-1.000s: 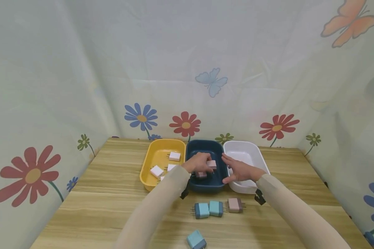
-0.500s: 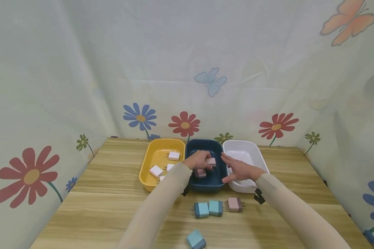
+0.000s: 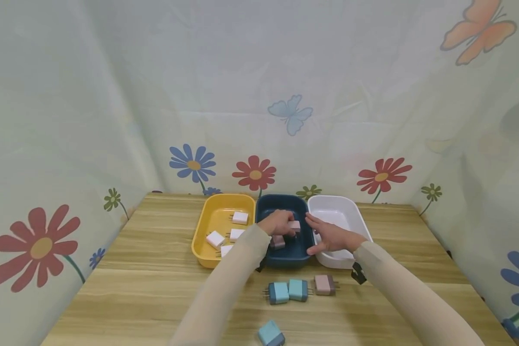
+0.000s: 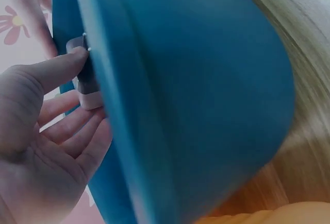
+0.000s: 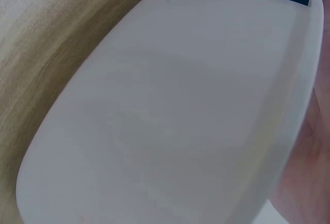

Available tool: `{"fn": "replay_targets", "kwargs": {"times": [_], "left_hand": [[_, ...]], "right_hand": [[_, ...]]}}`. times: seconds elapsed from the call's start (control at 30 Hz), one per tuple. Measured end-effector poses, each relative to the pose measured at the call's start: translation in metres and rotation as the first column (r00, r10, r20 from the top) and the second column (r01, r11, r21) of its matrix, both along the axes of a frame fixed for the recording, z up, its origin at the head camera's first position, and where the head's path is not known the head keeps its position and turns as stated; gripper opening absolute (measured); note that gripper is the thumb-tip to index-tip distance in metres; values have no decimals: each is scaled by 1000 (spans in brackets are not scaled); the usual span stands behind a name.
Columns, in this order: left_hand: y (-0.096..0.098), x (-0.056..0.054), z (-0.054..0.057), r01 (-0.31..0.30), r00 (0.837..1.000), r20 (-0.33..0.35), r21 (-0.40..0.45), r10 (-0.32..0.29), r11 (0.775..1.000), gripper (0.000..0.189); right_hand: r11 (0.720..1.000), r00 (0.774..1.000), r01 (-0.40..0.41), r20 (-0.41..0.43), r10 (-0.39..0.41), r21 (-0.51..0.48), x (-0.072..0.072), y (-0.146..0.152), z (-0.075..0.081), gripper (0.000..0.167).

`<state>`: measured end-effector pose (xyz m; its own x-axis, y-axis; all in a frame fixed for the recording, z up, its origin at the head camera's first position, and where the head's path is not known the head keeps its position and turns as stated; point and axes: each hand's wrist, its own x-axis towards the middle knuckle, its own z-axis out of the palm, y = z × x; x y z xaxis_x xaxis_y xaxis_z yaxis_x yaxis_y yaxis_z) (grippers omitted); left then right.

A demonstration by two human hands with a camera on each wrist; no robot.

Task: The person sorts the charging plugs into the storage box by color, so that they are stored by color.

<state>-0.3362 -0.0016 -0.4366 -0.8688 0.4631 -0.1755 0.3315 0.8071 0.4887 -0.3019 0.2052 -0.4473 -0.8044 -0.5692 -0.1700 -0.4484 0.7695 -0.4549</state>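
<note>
Left hand (image 3: pixel 278 222) pinching a pink adapter (image 3: pixel 294 226)

A teal adapter (image 3: pixel 271 333) is lying nearest on the desk (image 3: pixel 147 298); beyond, the right hand (image 3: pixel 332 236) is resting, fingers apart, over the rim of the white tray (image 3: pixel 340 217); left fingers are clamping the pink adapter inside the blue tray (image 3: pixel 287 262)

Wood-grain table (image 3: pixel 147 293) — three trays (image 3: pixel 287 262), three blue plugs (image 3: pixel 278 292), pink plug (image 3: pixel 323 285)
</note>
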Motion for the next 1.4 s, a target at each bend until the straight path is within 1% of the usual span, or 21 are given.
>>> {"fn": "replay_targets", "kwargs": {"times": [0.2, 0.4, 0.53, 0.7, 0.87, 0.97, 1.13, 1.2, 1.27, 1.4], "left_hand": [[0, -3, 0, 3, 998, -67, 24, -2, 1000, 43], [-8, -1, 3, 7, 997, -75, 53, -3, 999, 44], [-14, 0, 5, 34, 994, -105, 61, -28, 998, 45], [-21, 2, 5, 64, 993, -109, 85, -54, 994, 43], [-28, 9, 6, 91, 993, -91, 109, -81, 990, 43], [-33, 17, 8, 104, 993, -74, 137, -95, 985, 43], [-41, 29, 10, 133, 990, -79, 176, -120, 975, 42], [-44, 33, 9, 157, 986, -93, 187, -141, 970, 41], [-45, 38, 9, 194, 979, -107, 200, -176, 960, 41], [-47, 50, 6, 275, 959, -135, 234, -249, 932, 39]], "right_hand": [[1000, 1000, -18, -10, 18, -4, 1, -2, 1, 104], [1000, 1000, -15, -24, 16, 15, 1, -1, -1, 105], [1000, 999, -13, -30, 14, 26, -1, 0, -1, 105], [1000, 1000, -7, -30, 8, 29, -1, 0, -1, 105], [1000, 999, -15, -29, 16, 24, 0, -1, 0, 105], [999, 999, -19, -33, 20, 27, 2, -1, 1, 104], [999, 998, -34, -48, 35, 29, 1, -1, 1, 104], [999, 998, -39, -50, 40, 29, 0, -1, 1, 104], [999, 997, -47, -56, 48, 28, 0, 0, 1, 104], [999, 997, -44, -57, 46, 30, -1, -1, 0, 104]]}}
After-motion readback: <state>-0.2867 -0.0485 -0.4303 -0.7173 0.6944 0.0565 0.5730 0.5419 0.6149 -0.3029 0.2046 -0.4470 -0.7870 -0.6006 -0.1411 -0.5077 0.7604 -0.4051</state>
